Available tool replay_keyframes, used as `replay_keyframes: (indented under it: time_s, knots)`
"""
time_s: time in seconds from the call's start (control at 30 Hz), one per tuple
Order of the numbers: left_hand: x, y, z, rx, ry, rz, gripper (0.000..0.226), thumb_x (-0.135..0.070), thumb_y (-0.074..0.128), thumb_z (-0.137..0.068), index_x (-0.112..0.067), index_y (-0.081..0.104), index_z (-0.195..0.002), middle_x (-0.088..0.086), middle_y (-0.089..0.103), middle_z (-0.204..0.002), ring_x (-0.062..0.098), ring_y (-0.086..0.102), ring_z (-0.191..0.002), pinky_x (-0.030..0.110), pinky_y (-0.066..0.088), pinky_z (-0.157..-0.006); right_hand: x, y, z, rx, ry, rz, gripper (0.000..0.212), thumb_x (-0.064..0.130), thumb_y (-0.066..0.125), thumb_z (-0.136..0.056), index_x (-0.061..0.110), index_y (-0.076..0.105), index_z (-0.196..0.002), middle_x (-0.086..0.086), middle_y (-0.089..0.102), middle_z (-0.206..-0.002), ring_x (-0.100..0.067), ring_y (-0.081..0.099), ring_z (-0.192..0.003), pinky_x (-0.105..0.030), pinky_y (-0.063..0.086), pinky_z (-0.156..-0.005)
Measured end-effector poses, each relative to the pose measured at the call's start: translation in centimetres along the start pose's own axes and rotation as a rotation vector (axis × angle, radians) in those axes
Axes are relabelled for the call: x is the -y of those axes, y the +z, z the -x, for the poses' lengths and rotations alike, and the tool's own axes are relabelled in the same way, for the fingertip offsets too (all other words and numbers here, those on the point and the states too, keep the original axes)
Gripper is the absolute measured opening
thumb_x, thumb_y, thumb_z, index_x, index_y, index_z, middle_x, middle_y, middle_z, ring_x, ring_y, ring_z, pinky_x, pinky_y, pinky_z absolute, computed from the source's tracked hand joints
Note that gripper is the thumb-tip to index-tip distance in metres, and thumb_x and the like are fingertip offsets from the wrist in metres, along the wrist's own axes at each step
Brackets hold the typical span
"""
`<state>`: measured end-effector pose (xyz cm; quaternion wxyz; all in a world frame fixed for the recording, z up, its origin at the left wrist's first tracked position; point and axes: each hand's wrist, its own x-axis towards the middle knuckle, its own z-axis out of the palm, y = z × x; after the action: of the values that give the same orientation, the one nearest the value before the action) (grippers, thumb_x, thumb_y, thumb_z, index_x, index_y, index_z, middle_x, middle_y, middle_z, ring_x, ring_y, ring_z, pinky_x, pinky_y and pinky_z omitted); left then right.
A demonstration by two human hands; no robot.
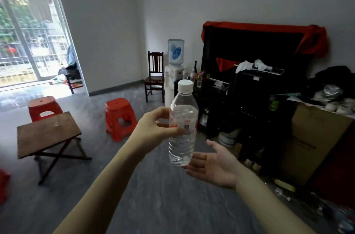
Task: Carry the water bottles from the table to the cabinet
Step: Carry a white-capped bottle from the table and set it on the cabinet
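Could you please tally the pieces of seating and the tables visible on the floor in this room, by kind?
Red plastic stools fully in view: 2
Dark wooden slat-back chair: 1
Brown wooden folding table: 1
Total: 4
A red shape at the left edge may be another stool; too cropped to tell.

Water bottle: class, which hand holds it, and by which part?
The left hand grips the water bottle around its labelled middle. The right hand is open just below its base, holding nothing.
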<state>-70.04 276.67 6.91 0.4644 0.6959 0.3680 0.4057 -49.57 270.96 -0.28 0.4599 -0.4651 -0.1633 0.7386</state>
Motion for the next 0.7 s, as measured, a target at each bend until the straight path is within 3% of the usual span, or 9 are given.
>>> replay_keyframes:
  time_s: [0.3, 0.47, 0.63, 0.7]
  knots:
    - [1.9, -1.7, -2.8, -0.065, -0.024, 0.016, 0.041, -0.009, 0.090, -0.071, -0.019, 0.072, -0.106, -0.002, 0.078, -0.099, 0.011, 0.077, -0.086, 0.019, 0.059, -0.071, 2.3, 0.1, -5.3, 0.071, 0.062, 0.021, 0.073, 0.052, 0.037, -0.099, -0.010, 0.053, -0.133, -0.029, 0.057, -0.135, -0.040, 0.060, -0.115, -0.048, 0.048, -0.097]
    - [4.1, -3.9, -7.2, -0.071, -0.034, -0.008, 0.041, -0.012, 0.090, -0.072, -0.023, 0.072, -0.108, -0.001, 0.077, -0.105, 0.013, 0.077, -0.091, 0.026, 0.062, -0.080, 4.4, 1.1, -10.3, 0.093, 0.083, 0.026, 0.070, 0.051, 0.039, -0.097, -0.010, 0.057, -0.125, -0.030, 0.062, -0.124, -0.040, 0.066, -0.103, -0.046, 0.056, -0.089]
    - [6.2, -6.9, -13.8, -0.068, -0.028, -0.028, 0.043, -0.018, 0.092, -0.071, -0.027, 0.072, -0.108, -0.003, 0.076, -0.105, 0.010, 0.076, -0.091, 0.028, 0.062, -0.081, 8.4, 3.0, -16.4, 0.093, 0.067, 0.046, 0.072, 0.051, 0.036, -0.099, -0.011, 0.056, -0.130, -0.029, 0.058, -0.134, -0.039, 0.059, -0.116, -0.046, 0.049, -0.097]
    - [6.5, -8.4, -16.8, -0.059, -0.018, -0.027, 0.044, -0.019, 0.092, -0.070, -0.028, 0.072, -0.108, -0.004, 0.077, -0.103, 0.010, 0.076, -0.091, 0.030, 0.063, -0.081, 10.3, 4.2, -18.9, 0.103, 0.055, 0.045, 0.072, 0.051, 0.035, -0.099, -0.011, 0.057, -0.128, -0.029, 0.059, -0.132, -0.038, 0.060, -0.114, -0.046, 0.049, -0.096]
